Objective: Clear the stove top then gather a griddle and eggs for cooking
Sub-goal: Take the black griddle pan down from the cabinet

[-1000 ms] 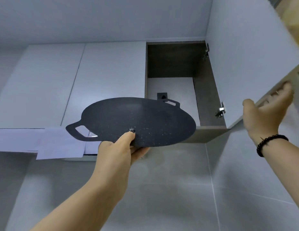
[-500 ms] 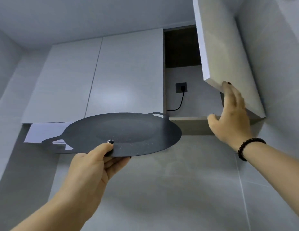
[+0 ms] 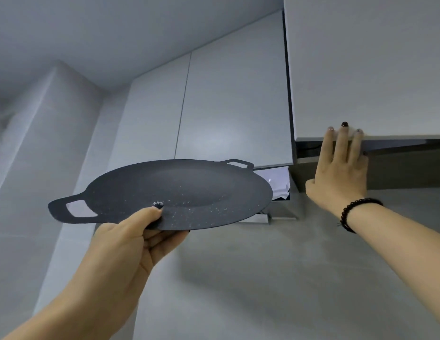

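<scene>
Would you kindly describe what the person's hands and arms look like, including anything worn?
Both forearms are bare, with no sleeves showing. The right hand has a dark beaded bracelet on its wrist. The fingers carry dark, glittery nail polish, as does the left hand.

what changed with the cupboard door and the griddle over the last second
The cupboard door has swung from wide open to nearly shut, pushed by the right hand, which moved from gripping its edge to pressing flat fingers on its lower edge. The left hand still grips the griddle by its rim, held level.
</scene>
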